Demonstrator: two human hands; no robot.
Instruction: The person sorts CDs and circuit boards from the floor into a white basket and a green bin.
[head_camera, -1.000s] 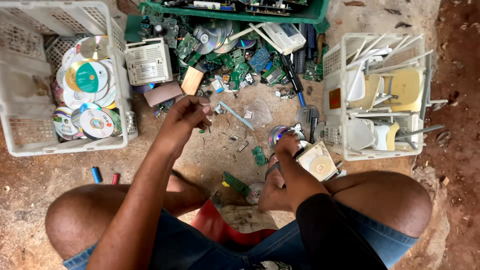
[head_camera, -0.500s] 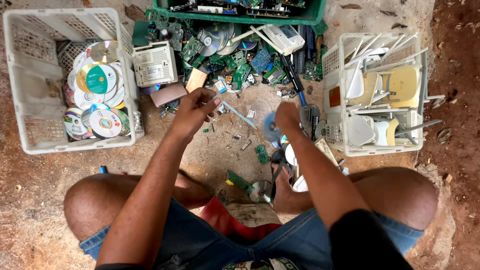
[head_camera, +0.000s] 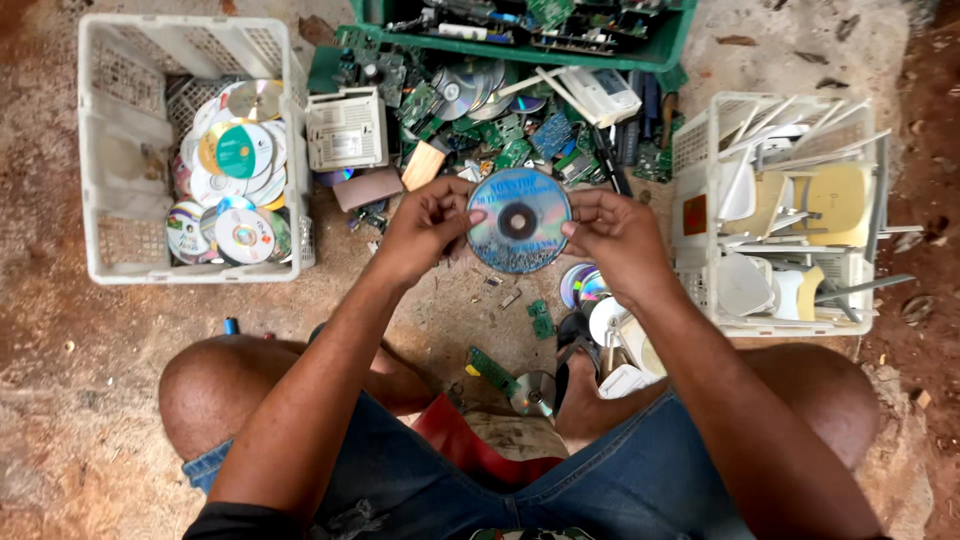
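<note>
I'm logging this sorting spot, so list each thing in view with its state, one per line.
Disc: held up flat by its edges, between both hands.
Left hand: pinching the disc's left edge.
Right hand: pinching its right edge.
White basket: partly filled with discs.
White crate: packed with plastic parts.
Green crate: holding circuit boards.

Both bare forearms extend forward from the lower edge of the head view and converge toward the centre, elbows held above the bent knees of the seated person. The left hand (head_camera: 425, 228) is raised with the wrist slightly flexed, its thumb and fingertips pinched together and pointing to the right; the right hand (head_camera: 612, 232) mirrors it, fingertips pinched and pointing to the left. The two hands are level with each other and apart, each grip closed on an opposite edge of the same disc (head_camera: 518, 220).
</note>
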